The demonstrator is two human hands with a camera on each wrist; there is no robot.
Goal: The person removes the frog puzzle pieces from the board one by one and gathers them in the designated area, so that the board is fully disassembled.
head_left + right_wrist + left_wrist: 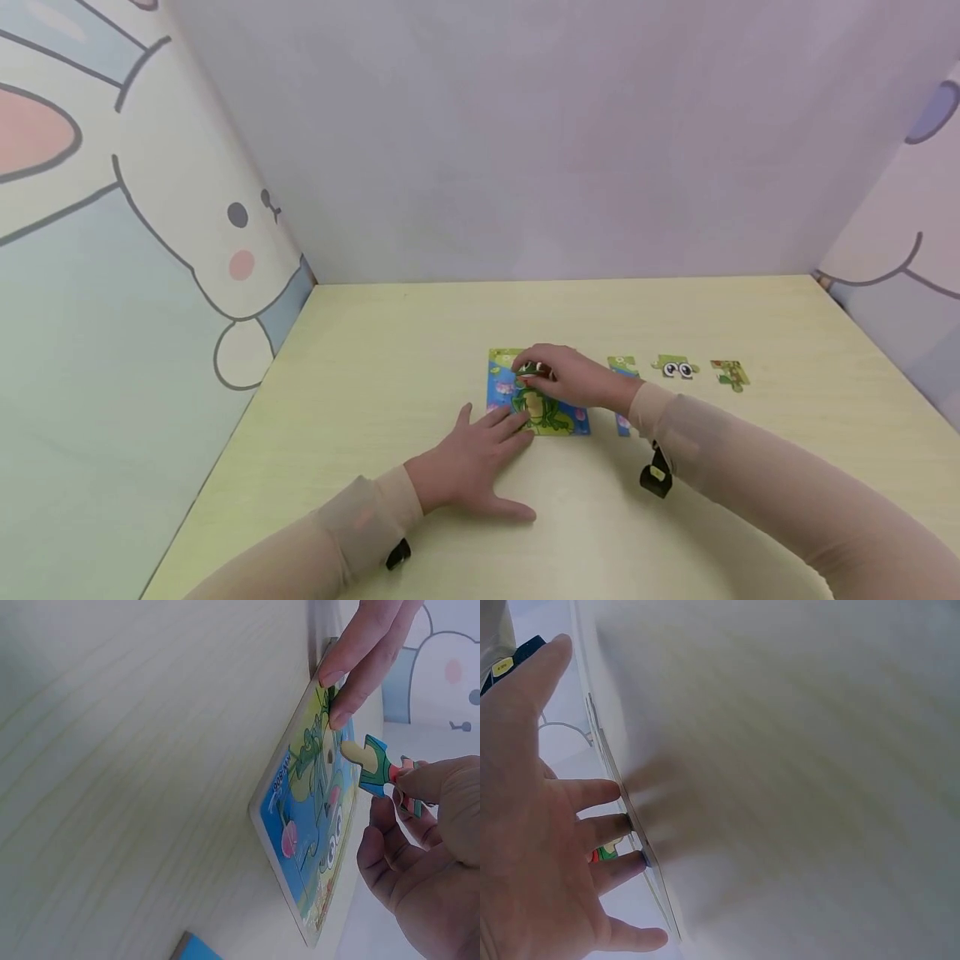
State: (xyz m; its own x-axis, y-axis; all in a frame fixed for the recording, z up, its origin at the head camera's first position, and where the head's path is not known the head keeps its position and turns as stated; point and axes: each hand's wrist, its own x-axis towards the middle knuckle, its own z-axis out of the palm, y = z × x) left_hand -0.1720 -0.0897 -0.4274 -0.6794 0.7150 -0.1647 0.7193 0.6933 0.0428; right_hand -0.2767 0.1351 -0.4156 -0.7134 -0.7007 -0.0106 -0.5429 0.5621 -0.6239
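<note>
Puzzle piece (375,769), likely light, stiff, best edge-held, is sitting pinched in the right grip (573,375); left grip (468,463) is lying wide.

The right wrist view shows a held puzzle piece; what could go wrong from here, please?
The right hand pinches the held piece above the board, so it could slip or land misaligned. The left hand touches the board and might nudge it. The right wrist passes over a loose blue piece and may knock it.
</note>
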